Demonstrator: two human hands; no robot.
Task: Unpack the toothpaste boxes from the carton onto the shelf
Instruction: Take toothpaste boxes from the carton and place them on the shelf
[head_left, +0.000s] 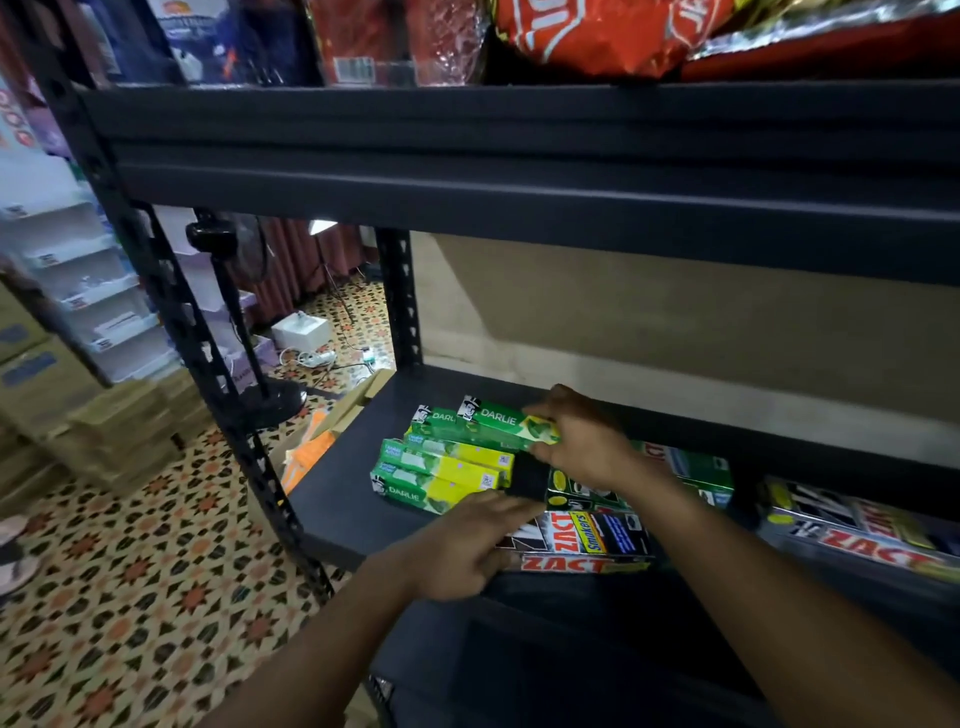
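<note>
Right grip (582, 441) clamped on green Darlie box (498, 422) above shelf (337, 493); left grip (462, 551) apart, flat on Zact boxes (587, 540).

Both bare forearms reach in from the bottom edge, the left from 7 o'clock and the right from 5 o'clock. The left hand (467, 553) lies palm down, its fingers (506, 512) straight and pointing toward 2 o'clock. The right hand (579, 441), at 1 o'clock of the left, curls its fingers toward 9 o'clock, gripping the end of a green toothpaste box (498, 421).
</note>
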